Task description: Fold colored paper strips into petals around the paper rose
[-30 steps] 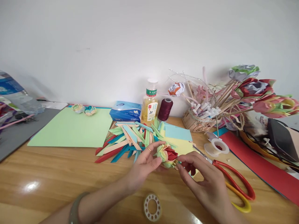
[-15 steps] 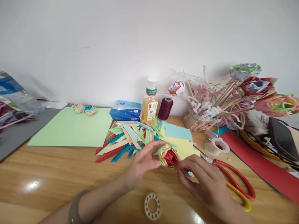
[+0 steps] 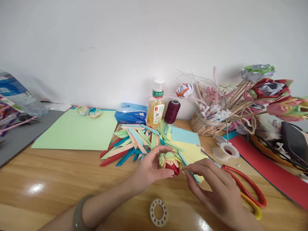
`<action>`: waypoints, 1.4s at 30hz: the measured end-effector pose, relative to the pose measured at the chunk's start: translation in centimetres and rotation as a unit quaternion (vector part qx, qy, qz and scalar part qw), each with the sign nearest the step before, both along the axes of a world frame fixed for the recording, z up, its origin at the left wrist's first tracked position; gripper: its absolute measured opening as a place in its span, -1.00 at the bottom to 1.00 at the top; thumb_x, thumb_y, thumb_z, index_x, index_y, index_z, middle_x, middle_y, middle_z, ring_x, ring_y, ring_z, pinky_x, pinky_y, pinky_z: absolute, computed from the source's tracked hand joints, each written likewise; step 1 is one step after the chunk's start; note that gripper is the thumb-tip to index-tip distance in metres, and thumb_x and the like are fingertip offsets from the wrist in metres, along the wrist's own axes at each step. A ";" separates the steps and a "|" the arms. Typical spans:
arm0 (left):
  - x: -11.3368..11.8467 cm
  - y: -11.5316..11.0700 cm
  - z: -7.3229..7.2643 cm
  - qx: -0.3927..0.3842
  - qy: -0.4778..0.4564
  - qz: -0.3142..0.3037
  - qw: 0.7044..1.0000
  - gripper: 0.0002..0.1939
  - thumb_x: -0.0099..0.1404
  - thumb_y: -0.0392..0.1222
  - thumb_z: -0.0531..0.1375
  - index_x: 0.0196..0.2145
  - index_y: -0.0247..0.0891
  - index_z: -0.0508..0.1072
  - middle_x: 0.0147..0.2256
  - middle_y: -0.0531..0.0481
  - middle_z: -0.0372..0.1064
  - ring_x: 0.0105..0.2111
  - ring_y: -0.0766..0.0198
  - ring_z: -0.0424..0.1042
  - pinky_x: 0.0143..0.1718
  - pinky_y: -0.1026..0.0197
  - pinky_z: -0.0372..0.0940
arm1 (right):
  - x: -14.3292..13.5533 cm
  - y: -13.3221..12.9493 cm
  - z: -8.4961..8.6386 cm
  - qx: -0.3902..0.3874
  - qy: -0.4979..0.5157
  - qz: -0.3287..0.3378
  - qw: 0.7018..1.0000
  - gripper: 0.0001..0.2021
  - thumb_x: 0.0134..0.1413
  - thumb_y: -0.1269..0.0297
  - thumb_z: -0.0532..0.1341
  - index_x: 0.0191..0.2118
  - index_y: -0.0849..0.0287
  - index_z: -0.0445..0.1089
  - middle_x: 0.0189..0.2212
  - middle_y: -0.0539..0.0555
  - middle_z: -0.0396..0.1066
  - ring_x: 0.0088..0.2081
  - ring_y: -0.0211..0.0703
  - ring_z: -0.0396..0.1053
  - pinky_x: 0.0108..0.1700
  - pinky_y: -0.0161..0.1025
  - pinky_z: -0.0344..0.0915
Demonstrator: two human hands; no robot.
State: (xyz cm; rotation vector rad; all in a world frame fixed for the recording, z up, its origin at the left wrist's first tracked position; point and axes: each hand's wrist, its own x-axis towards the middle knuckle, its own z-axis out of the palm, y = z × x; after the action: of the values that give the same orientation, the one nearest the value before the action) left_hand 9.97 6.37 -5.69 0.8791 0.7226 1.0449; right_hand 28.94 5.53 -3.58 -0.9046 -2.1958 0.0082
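Observation:
A folded paper flower (image 3: 171, 161) with a red centre and layers of peach and pale green petals is gripped in my left hand (image 3: 154, 166), thumb across its front and fingers behind. My right hand (image 3: 214, 183) pinches at the flower's right side, thumb and forefinger together; what lies between them is too small to make out. Behind the flower is a heap of folded paper strips (image 3: 131, 146) in red, blue, green and peach. Yellow paper (image 3: 190, 150) lies beneath and beyond my hands. Red and yellow-handled scissors (image 3: 247, 183) are beside my right wrist.
A roll of clear tape (image 3: 158, 212) lies near the front edge. Toward the wall stand a tissue pack (image 3: 132, 113), a drink bottle (image 3: 157, 102), a maroon thread spool (image 3: 172, 111) and a basket (image 3: 205, 125) of pens and paper flowers. Green paper (image 3: 77, 131) lies left, a white ribbon spool (image 3: 225, 152) right.
My left hand has tipped the flower so its red centre faces more downward. My right fingers stay pinched at its right side. The view has shifted slightly.

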 end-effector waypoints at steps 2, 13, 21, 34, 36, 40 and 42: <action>0.0 -0.1 0.0 0.016 -0.002 0.025 1.000 -0.49 -0.08 -0.26 0.40 -0.14 -0.16 0.39 -0.10 -0.02 0.26 -0.08 0.19 0.28 -0.11 0.22 0.25 | -0.2 -0.2 -0.1 -0.023 0.017 -0.008 1.000 -0.82 0.04 0.54 0.18 -0.25 0.13 0.32 -0.47 0.03 0.42 -0.47 -0.23 0.41 -0.45 -0.31 0.33; 0.2 -0.7 0.2 0.036 0.065 -0.005 0.997 -0.44 -0.06 -0.36 0.31 -0.06 -0.17 0.32 -0.13 -0.03 0.24 -0.10 0.17 0.29 -0.13 0.21 0.23 | -0.6 -0.7 -1.1 -0.052 0.021 -0.001 0.998 -0.85 0.10 0.51 0.19 -0.23 0.14 0.34 -0.47 0.00 0.39 -0.49 -0.29 0.38 -0.46 -0.35 0.29; 0.1 -0.8 -0.9 0.150 0.134 -0.011 0.980 -0.49 0.00 -0.41 0.25 -0.06 -0.14 0.35 -0.14 -0.03 0.19 -0.07 0.17 0.27 -0.01 0.12 0.19 | -0.5 -0.9 -1.5 0.018 -0.014 -0.013 1.000 -0.80 0.05 0.56 0.20 -0.21 0.16 0.34 -0.47 0.01 0.41 -0.51 -0.29 0.35 -0.47 -0.35 0.25; -0.1 -0.9 -0.7 0.244 0.234 0.021 0.941 -0.49 0.10 -0.47 0.12 -0.01 -0.08 0.26 -0.02 -0.03 0.28 0.01 0.15 0.30 0.07 0.02 0.19 | -0.6 -0.6 0.7 -0.218 0.076 0.036 0.972 -0.89 0.11 0.47 0.13 -0.38 0.17 0.36 -0.55 -0.02 0.31 -0.53 -0.32 0.26 -0.52 -0.40 0.17; -0.2 -0.9 -0.6 0.267 0.247 0.038 0.931 -0.47 0.09 -0.49 0.12 -0.01 -0.07 0.24 -0.02 -0.01 0.27 -0.01 0.18 0.30 0.06 0.05 0.20 | -0.8 -0.7 0.8 -0.312 0.122 0.012 0.942 -0.85 0.13 0.36 0.14 -0.43 0.16 0.40 -0.59 -0.03 0.30 -0.56 -0.32 0.23 -0.56 -0.40 0.13; -0.2 -0.8 -0.7 0.336 0.270 0.056 0.901 -0.37 0.05 -0.55 0.11 0.03 -0.06 0.21 -0.05 0.00 0.22 -0.02 0.21 0.27 0.05 0.11 0.22 | -1.2 -0.6 0.7 -0.482 0.196 0.004 0.854 -0.81 0.07 0.20 0.21 -0.46 0.15 0.48 -0.59 -0.02 0.34 -0.56 -0.31 0.19 -0.54 -0.38 0.11; -0.3 -0.8 -0.7 0.361 0.280 0.053 0.888 -0.36 0.06 -0.55 0.10 0.06 -0.05 0.19 -0.05 -0.03 0.17 0.00 0.20 0.25 0.05 0.10 0.22 | -1.3 -0.4 0.7 -0.534 0.231 0.003 0.814 -0.81 0.01 0.16 0.24 -0.46 0.15 0.51 -0.62 -0.04 0.32 -0.60 -0.35 0.12 -0.55 -0.38 0.08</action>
State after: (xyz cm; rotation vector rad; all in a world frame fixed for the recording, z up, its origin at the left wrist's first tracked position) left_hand 9.70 5.53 -6.43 1.8569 0.8726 1.1873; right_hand 27.60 5.09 -2.87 -1.2751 -1.6109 1.4309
